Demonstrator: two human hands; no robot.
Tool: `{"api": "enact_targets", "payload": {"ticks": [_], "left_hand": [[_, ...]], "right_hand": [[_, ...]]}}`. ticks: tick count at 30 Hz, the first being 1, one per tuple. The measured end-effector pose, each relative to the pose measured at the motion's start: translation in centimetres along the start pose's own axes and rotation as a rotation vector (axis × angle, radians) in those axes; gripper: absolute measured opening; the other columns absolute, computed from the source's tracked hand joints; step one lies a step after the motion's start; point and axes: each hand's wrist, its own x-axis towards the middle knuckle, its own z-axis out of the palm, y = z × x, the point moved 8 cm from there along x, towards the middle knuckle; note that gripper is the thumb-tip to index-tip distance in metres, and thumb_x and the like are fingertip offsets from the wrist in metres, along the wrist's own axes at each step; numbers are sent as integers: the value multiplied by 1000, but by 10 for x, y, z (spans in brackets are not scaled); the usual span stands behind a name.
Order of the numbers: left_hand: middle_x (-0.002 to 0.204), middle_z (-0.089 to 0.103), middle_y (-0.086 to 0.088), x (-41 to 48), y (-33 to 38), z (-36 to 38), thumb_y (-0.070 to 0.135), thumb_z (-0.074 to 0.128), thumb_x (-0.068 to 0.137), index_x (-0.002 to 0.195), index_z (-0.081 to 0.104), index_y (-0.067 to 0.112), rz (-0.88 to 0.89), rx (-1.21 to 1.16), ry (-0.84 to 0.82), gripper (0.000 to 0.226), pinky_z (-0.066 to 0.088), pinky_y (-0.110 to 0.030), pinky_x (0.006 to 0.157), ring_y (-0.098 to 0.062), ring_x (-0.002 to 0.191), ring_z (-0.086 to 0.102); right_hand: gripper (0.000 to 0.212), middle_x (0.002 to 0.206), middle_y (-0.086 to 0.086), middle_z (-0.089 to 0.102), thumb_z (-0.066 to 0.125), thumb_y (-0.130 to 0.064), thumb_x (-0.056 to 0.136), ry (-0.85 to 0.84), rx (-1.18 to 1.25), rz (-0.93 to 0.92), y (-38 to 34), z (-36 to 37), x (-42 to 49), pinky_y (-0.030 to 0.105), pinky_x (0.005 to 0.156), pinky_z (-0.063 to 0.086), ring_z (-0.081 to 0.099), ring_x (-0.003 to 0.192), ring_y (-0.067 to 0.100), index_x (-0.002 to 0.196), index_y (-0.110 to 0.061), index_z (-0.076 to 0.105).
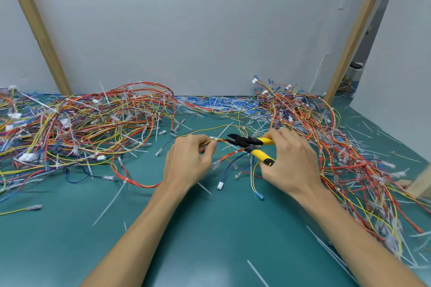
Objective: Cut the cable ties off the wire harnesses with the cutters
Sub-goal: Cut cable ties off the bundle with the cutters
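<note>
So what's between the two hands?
In the head view, the black nose of the cutters, held by the right hand, points at a white cable tie on the wires the left hand pinches.

Yellow-handled cutters point(250, 144) raised, black jaws open (pointing left) just beside white cable tie point(217, 139) on lifted harness point(229, 154)

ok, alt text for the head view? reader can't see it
A person's left hand pinches a thin wire harness while the right hand grips yellow-handled cutters, tip aimed at a white cable tie on it. A left pile and a right pile of tangled harnesses lie on a green table strewn with loose ties.
</note>
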Motion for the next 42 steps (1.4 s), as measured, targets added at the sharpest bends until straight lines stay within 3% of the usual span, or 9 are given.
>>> {"api": "enact_targets", "payload": {"ticks": [7,11,18,25,36,42], "left_hand": [[53,52,3,-1,4,5,37,60,94,82,72,24,28,-43,-29,20,40,-32,56,-28,64,53],[57,53,0,-3,6,8,36,60,94,82,70,23,50,-60,-53,21,45,-34,59,-30,66,53],[53,45,4,-5,11,10,35,60,95,82,67,25,104,-34,-53,18,30,-30,54,-24,61,46],[68,63,5,-7,16,9,36,59,96,89,69,26,149,12,-68,15,47,-33,60,-21,72,59],[69,60,8,-10,21,9,38,58,97,92,69,26,220,58,-71,17,43,-32,58,-19,71,54],[65,52,10,-10,20,9,37,58,98,91,69,25,220,51,-95,18,44,-33,60,-19,68,50]], "right_hand": [[32,83,-5,58,77,-30,67,-19,-22,27,-4,6,-3,33,65,42,56,77,26,93,-22,61],[33,84,-5,59,76,-30,67,-17,-14,21,-4,7,-3,33,66,43,56,78,26,96,-23,62],[33,90,-5,60,74,-32,71,-74,-6,12,-5,13,-3,32,69,40,54,81,23,99,-22,60],[18,77,-7,55,65,-30,73,-163,32,6,-2,17,-2,30,59,33,52,77,26,86,-25,54],[20,63,-5,49,59,-33,75,-318,10,-8,3,32,-6,32,53,37,51,64,30,79,-22,43],[20,64,-4,48,58,-39,79,-378,-17,-1,5,39,-8,33,56,35,51,67,30,80,-24,45]]}}
